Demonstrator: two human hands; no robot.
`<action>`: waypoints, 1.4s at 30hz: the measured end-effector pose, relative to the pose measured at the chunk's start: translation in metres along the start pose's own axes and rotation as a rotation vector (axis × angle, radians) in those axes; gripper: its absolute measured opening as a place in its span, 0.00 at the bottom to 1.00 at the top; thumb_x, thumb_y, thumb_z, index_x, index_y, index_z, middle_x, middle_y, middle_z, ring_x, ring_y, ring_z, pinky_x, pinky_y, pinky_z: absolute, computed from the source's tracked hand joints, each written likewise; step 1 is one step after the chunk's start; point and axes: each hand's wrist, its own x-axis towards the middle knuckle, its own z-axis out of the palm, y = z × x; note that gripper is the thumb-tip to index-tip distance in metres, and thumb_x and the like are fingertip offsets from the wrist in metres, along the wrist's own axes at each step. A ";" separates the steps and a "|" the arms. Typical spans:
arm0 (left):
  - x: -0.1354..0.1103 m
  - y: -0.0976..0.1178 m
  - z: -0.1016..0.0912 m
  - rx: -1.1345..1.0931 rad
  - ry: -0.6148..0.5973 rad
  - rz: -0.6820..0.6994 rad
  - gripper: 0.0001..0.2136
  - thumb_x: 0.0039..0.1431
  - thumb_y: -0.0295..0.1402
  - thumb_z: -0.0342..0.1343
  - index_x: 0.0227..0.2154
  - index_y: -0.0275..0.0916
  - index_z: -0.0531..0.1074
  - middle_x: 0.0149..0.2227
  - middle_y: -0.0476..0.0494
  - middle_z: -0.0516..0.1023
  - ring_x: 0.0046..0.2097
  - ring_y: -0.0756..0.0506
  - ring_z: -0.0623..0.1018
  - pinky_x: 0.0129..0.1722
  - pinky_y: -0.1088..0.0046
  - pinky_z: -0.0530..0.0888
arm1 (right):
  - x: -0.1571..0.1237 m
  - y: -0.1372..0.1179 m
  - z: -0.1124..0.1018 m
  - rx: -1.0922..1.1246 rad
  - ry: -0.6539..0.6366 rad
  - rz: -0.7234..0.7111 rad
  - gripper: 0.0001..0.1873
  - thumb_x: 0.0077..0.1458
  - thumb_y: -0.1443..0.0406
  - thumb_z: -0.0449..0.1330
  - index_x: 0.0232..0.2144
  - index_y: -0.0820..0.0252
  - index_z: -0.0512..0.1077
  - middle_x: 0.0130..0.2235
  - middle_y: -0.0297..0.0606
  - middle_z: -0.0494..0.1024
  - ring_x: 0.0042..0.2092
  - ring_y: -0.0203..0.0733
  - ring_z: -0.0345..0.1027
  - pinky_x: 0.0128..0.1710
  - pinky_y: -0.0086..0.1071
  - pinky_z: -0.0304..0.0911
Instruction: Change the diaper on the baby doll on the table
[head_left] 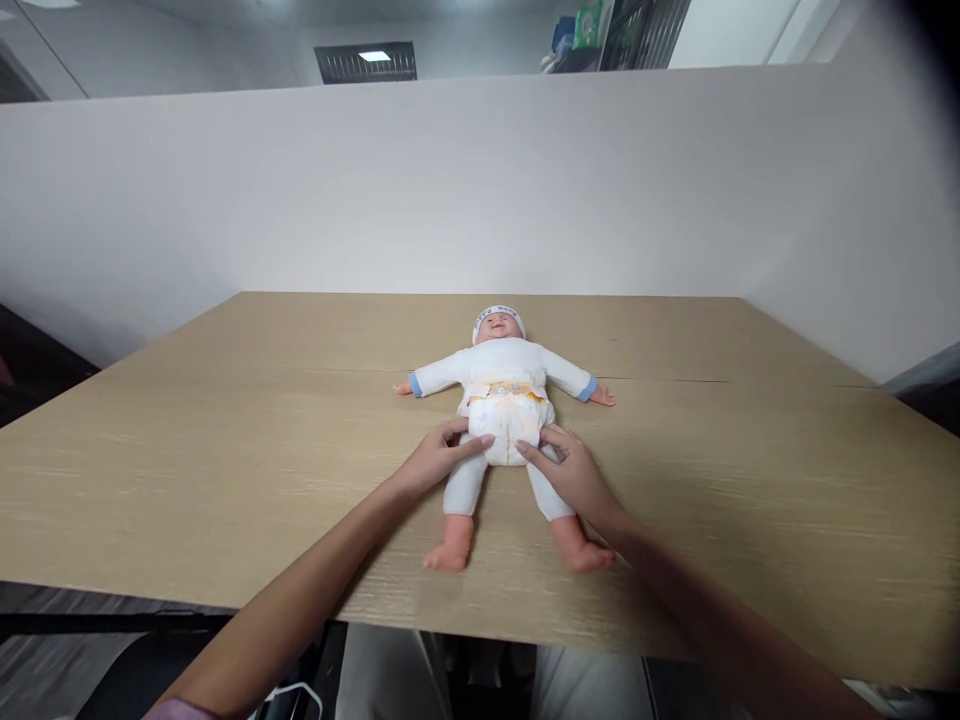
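Note:
A baby doll point(510, 360) in a white suit with blue cuffs lies on its back on the table, arms spread and feet toward me. Around its hips is a white diaper point(504, 425) with an orange patterned waistband. My left hand point(444, 455) pinches the diaper's edge at the leg opening on the left, thumb on the front. On the right side, my right hand point(566, 462) grips the other leg edge in the same way, its thumb pointing inward. Parts of the fingers are hidden behind the diaper and the doll's thighs.
The wooden table point(225, 420) stretches widely to both sides, with a seam across its far part. A white partition point(465, 190) rises behind it. Below the near edge show my legs and a white cable point(296, 688).

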 end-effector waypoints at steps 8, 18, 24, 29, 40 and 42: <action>-0.006 -0.006 -0.001 -0.053 0.123 -0.025 0.22 0.58 0.53 0.65 0.40 0.36 0.79 0.42 0.40 0.82 0.43 0.39 0.79 0.42 0.65 0.73 | -0.013 -0.014 -0.021 -0.104 -0.040 0.026 0.14 0.62 0.53 0.63 0.39 0.54 0.82 0.41 0.38 0.84 0.43 0.48 0.74 0.47 0.42 0.68; 0.013 -0.005 -0.059 0.810 0.393 0.287 0.17 0.65 0.43 0.59 0.51 0.39 0.73 0.55 0.36 0.76 0.56 0.36 0.71 0.58 0.56 0.66 | 0.015 0.012 -0.070 -0.369 0.228 -0.167 0.18 0.66 0.56 0.57 0.53 0.55 0.77 0.52 0.45 0.81 0.51 0.53 0.74 0.57 0.48 0.66; 0.090 -0.009 -0.075 1.195 0.409 0.192 0.25 0.63 0.41 0.59 0.58 0.34 0.68 0.57 0.30 0.74 0.59 0.31 0.70 0.61 0.52 0.62 | 0.104 0.067 -0.052 -0.663 0.127 -0.123 0.32 0.59 0.53 0.61 0.60 0.66 0.70 0.57 0.57 0.76 0.57 0.63 0.69 0.57 0.50 0.63; 0.095 0.003 -0.068 1.180 0.400 0.147 0.20 0.63 0.41 0.58 0.53 0.34 0.70 0.53 0.31 0.78 0.55 0.33 0.75 0.55 0.58 0.68 | 0.117 0.053 -0.040 -0.593 0.117 0.059 0.18 0.59 0.61 0.58 0.48 0.63 0.75 0.48 0.53 0.81 0.48 0.56 0.74 0.46 0.41 0.66; -0.189 0.013 0.100 0.719 0.610 0.055 0.24 0.51 0.39 0.65 0.49 0.41 0.65 0.39 0.46 0.79 0.36 0.41 0.81 0.34 0.68 0.75 | -0.064 -0.064 -0.125 -0.270 -0.102 -0.119 0.20 0.57 0.64 0.58 0.52 0.55 0.74 0.50 0.40 0.82 0.48 0.49 0.75 0.48 0.38 0.67; -0.248 -0.014 0.129 0.677 0.476 0.018 0.22 0.49 0.35 0.64 0.46 0.43 0.64 0.38 0.47 0.80 0.35 0.42 0.81 0.33 0.70 0.75 | -0.111 -0.083 -0.130 -0.292 -0.173 -0.176 0.21 0.56 0.64 0.59 0.52 0.55 0.74 0.51 0.41 0.81 0.51 0.51 0.74 0.52 0.41 0.66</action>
